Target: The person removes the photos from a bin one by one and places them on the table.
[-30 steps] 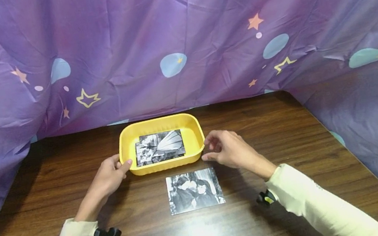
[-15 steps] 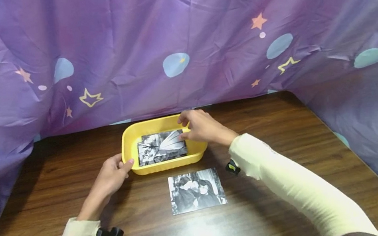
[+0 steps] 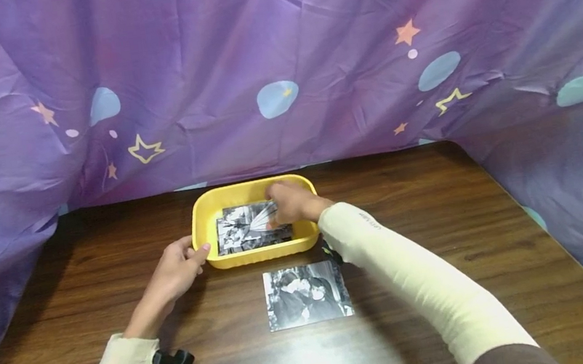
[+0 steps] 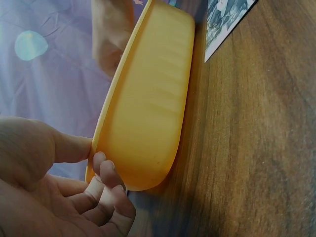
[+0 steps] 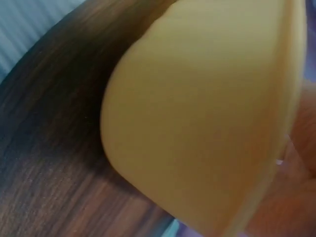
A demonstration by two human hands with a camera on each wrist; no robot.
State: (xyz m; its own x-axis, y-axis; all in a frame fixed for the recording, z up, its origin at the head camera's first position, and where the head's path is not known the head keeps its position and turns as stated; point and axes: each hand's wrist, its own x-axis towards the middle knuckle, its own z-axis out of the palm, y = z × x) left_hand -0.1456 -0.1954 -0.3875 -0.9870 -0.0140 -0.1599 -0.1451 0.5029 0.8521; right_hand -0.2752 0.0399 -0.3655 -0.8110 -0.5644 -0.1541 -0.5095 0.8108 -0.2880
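A yellow plastic tray (image 3: 262, 253) stands on the table with several black-and-white photos (image 3: 242, 231) overlapping inside it. My left hand (image 3: 177, 266) pinches its left rim; in the left wrist view the thumb lies on the rim and the fingers (image 4: 111, 173) curl against the outer wall. My right hand (image 3: 291, 202) reaches over the right side into the tray, fingertips at the right end of the top photo. Blur hides its grip, and I cannot tell whether it holds a photo. Another black-and-white photo (image 3: 307, 296) lies flat in front of the tray.
The brown wood-grain table (image 3: 444, 235) runs back to a purple curtain (image 3: 223, 92) with stars and blobs, close behind the tray. A black wrist mount (image 3: 174, 361) sticks out from the left sleeve. Glare shows near the table's front.
My right hand has moved from outside the tray's right end, over its rim, and down into the tray at the photos. The left hand keeps its hold on the rim.
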